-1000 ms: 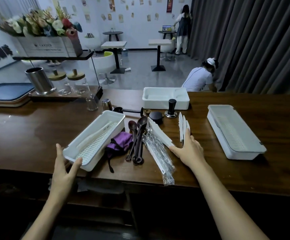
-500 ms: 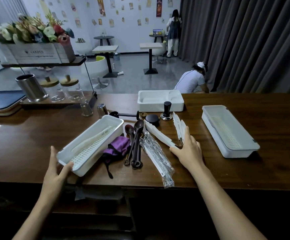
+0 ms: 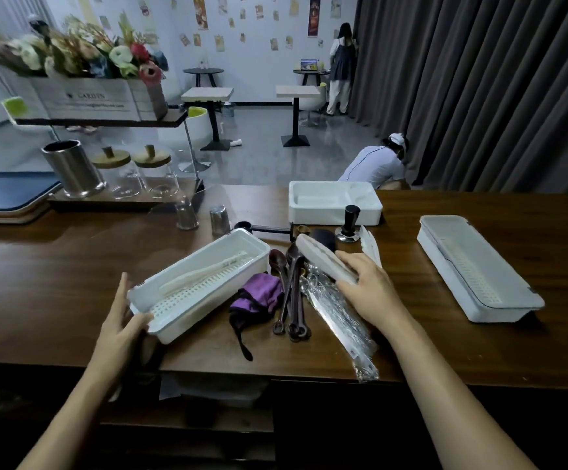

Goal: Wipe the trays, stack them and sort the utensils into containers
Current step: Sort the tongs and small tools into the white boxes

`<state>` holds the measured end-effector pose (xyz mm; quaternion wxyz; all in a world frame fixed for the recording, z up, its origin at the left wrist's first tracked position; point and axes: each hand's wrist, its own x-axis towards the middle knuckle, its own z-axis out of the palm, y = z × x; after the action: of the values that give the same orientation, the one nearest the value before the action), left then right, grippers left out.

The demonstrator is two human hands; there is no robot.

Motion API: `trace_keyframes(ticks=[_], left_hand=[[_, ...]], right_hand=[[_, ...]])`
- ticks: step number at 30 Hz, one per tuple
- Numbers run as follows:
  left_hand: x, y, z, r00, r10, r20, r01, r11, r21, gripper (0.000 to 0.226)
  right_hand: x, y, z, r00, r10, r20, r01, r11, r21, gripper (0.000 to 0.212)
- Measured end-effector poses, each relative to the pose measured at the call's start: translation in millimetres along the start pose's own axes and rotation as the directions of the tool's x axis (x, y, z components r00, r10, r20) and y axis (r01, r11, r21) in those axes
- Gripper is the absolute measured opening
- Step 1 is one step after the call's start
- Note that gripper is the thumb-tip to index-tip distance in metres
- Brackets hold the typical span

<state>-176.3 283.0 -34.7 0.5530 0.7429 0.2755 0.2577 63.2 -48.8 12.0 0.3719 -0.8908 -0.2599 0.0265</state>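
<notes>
On the dark wooden counter (image 3: 55,283), my left hand (image 3: 119,320) grips the near end of a long white utensil container (image 3: 201,283) with a slotted floor and a white utensil lying in it. My right hand (image 3: 367,286) holds a long white flat utensil (image 3: 323,261), lifted off the pile and tilted. Below it lie plastic-wrapped utensils (image 3: 340,317) and several dark brown spoons (image 3: 291,290). A purple cloth (image 3: 258,298) lies between the container and the spoons. A second white container (image 3: 475,266) sits at the right. More white utensils (image 3: 370,245) lie behind my right hand.
A white tray (image 3: 335,201) stands at the back centre, with a black tamper (image 3: 348,225), a dark scoop (image 3: 262,228) and two small metal cups (image 3: 219,219) near it. At the back left are a steel canister (image 3: 72,169), glass jars and a blue tray (image 3: 8,191). Two people are in the room beyond.
My right hand has closed on the long white utensil and raised it off the counter. My left hand keeps its hold on the container's end.
</notes>
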Motion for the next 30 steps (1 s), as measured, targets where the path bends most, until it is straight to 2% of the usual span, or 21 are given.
trace_keyframes(ticks=[5,10,16,21,24,28,30], left_hand=[[6.8,-3.8,-11.9,0.998,0.0,0.065,-0.001,1.0,0.006,0.081],[10.6,-6.1,-19.6,0.994,-0.002,0.107,0.005,1.0,-0.028,0.095],[9.5,-6.6,-20.2,0.991,-0.011,0.137,0.017,0.999,-0.046,0.092],[10.0,-8.1,-23.6,0.989,0.0,0.148,0.003,1.0,-0.022,0.091],[10.2,-9.4,-25.5,0.987,0.009,0.16,-0.009,1.0,-0.005,0.087],[10.9,-12.5,-25.7,0.987,0.011,0.159,-0.012,1.0,0.007,0.081],[11.5,-16.6,-25.3,0.989,0.022,0.144,-0.022,1.0,-0.003,0.079]], right_hand=[[20.9,-46.6,31.6,0.983,-0.141,0.119,0.14,0.99,0.016,0.045],[41.7,-90.9,62.8,0.942,-0.264,0.206,0.263,0.964,0.032,0.045],[67.2,-140.9,94.0,0.883,-0.359,0.303,0.368,0.929,0.028,0.042],[80.0,-176.8,119.9,0.854,-0.404,0.329,0.414,0.909,0.043,0.039],[81.4,-191.7,134.0,0.813,-0.463,0.354,0.451,0.884,0.123,0.032],[78.7,-190.8,148.2,0.737,-0.481,0.475,0.405,0.877,0.26,0.032],[79.9,-179.6,154.2,0.711,-0.437,0.552,0.366,0.899,0.24,0.032]])
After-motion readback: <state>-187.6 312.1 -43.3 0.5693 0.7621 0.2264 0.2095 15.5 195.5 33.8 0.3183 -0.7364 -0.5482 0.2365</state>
